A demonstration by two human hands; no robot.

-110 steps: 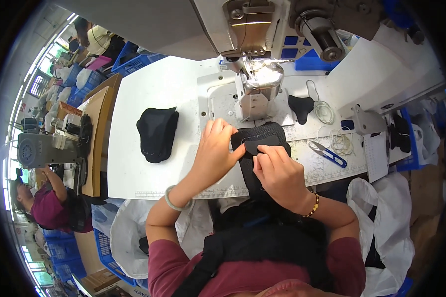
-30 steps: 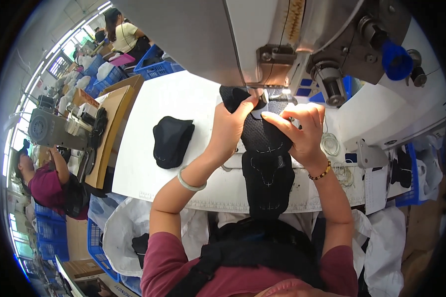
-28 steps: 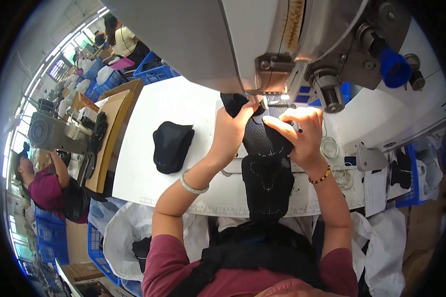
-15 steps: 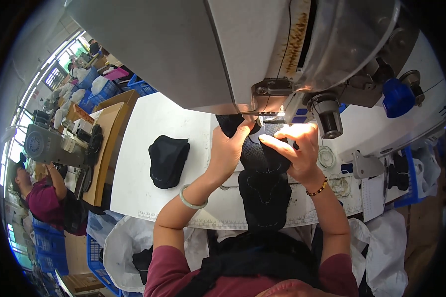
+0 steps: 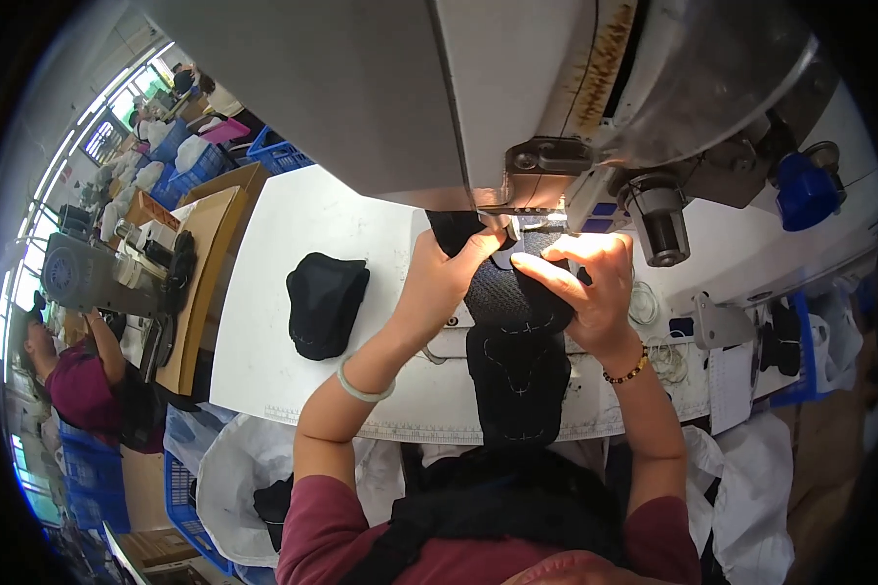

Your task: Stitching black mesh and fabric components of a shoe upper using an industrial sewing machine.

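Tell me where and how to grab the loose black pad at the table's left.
Take the black pad across its middle, from above and its right. It lies on the white table with nothing over it and looks longer than wide, so one palm-down grasp could probably span its long sides. The left hand is on that side, though it is pinching the black fabric.

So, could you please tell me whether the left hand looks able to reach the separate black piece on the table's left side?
Probably yes: nothing visible blocks the way from the left hand to the separate black piece, which lies uncovered, though the hand would first have to leave the mesh fabric.
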